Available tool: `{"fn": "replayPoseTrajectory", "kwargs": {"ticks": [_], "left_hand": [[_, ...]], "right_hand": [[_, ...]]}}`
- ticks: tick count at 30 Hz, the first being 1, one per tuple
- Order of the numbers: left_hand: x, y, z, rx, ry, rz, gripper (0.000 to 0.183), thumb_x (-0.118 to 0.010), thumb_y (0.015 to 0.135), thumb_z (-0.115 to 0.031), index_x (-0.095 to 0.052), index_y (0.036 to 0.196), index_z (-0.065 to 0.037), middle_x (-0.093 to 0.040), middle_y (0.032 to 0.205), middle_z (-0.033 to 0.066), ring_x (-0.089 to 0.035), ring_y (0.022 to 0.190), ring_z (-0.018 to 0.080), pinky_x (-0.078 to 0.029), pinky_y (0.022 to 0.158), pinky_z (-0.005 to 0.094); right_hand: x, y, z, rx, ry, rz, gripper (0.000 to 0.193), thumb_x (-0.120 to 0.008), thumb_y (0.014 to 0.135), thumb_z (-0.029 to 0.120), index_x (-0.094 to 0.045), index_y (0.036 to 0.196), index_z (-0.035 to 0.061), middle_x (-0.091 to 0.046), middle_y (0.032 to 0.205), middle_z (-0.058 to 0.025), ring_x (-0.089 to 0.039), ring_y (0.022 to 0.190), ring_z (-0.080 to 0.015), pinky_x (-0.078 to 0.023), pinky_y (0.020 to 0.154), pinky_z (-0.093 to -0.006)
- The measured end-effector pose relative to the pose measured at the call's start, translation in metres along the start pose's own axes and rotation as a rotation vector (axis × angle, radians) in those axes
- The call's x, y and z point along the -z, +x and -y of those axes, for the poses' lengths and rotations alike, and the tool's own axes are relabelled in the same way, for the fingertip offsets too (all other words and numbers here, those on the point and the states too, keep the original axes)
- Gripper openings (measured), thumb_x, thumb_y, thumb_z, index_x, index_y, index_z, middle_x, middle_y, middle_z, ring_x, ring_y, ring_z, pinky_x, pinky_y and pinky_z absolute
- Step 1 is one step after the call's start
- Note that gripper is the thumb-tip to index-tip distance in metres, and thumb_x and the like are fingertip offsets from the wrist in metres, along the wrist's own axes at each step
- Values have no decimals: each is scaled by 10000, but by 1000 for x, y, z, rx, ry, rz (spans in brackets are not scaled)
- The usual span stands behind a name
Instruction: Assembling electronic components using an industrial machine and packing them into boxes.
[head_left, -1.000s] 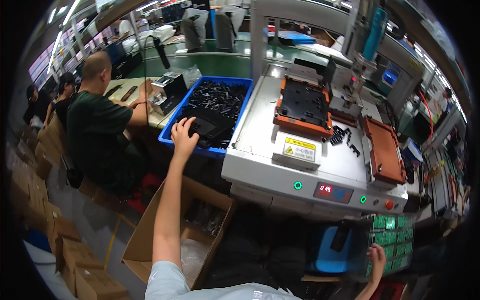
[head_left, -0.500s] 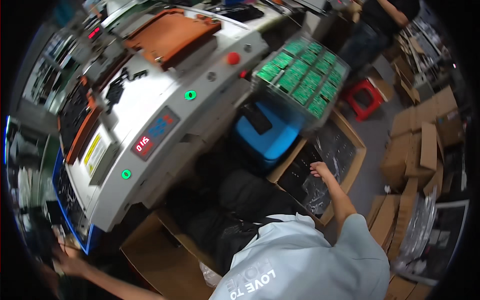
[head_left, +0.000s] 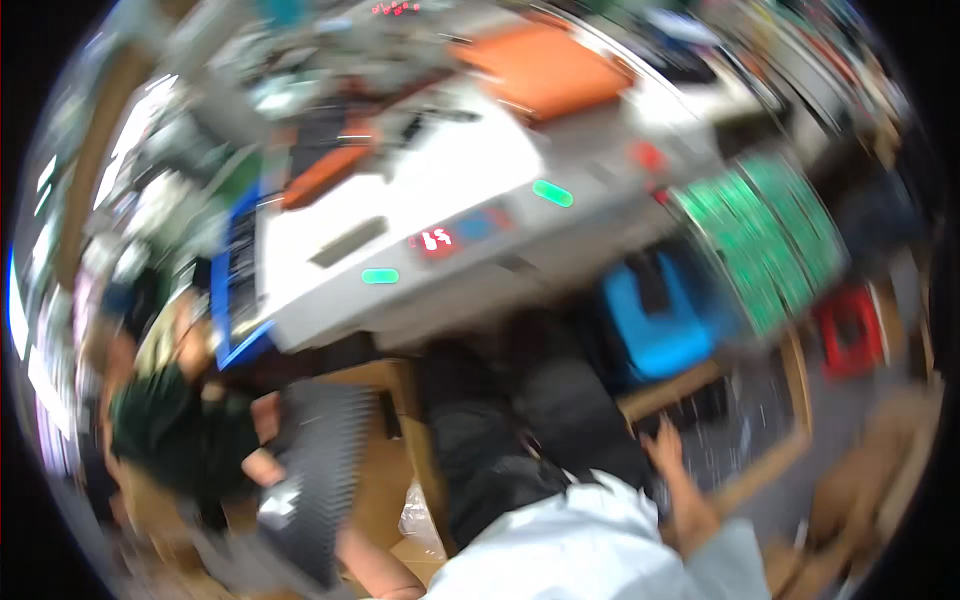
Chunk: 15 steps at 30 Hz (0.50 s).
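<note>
1. While blur smears the whole view, here's the left hand [head_left: 264, 467] at lower left, its fingers apparently hooked round the edge of a wide dark panel [head_left: 325, 460]; a closed hold, it seems, though the panel hides most of it.
2. That panel stands steeply tilted, overlapping the near cardboard box [head_left: 412, 400] in view; whether they touch, I can't tell.
3. Over at lower right, the right hand [head_left: 668, 450] looks empty, fingers loosely parted, beside a second box [head_left: 760, 480] with clear plastic inside.
4. So, a panel-handling step, I'd judge: one hand loaded, one free. The next move calls for a firm edge grip and clearance from the box rim, perhaps with the right hand steadying the other edge.
5. Further out, the blue bin [head_left: 245, 345] sits left of the white machine [head_left: 470, 150], its orange plate [head_left: 550, 70] up top; a blue stool [head_left: 665, 345] and green boards [head_left: 770, 235] are at right, a co-worker [head_left: 170, 430] far left.
</note>
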<state>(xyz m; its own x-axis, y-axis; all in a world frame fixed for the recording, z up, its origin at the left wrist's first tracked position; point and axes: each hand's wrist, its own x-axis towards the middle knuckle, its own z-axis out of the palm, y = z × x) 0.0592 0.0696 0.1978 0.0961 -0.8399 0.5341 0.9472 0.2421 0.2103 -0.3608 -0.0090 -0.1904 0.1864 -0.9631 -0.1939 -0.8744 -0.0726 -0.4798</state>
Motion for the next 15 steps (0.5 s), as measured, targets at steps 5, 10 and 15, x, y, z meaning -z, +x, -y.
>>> {"fn": "replayPoseTrajectory", "kwargs": {"ticks": [5,10,15], "left_hand": [[23,30,-27,-229,709,-132,174,-581,905,-258,-566,864,-90,-325,1371,265,-394,1265,383,-369,1041,464],[16,-7,-39,-270,590,-23,207,-635,874,-252,-555,882,-62,-307,1379,232,-420,1247,380,-400,1015,450],[59,-29,-9,-156,568,-158,280,-669,848,-337,-537,885,-92,-334,1364,168,-437,1228,221,-383,999,361]], "right_hand": [[-73,19,-54,-211,-357,-78,355,-436,926,45,-468,1275,-12,-579,1170,-187,-592,1029,-331,-488,866,-358],[121,84,162,191,273,-314,245,-556,919,175,-642,1058,-7,-656,996,-196,-619,912,-330,-478,825,-381],[259,125,367,1020,457,-421,177,-492,912,3,-587,1053,-46,-613,978,-159,-596,910,-272,-460,831,-324]]}}
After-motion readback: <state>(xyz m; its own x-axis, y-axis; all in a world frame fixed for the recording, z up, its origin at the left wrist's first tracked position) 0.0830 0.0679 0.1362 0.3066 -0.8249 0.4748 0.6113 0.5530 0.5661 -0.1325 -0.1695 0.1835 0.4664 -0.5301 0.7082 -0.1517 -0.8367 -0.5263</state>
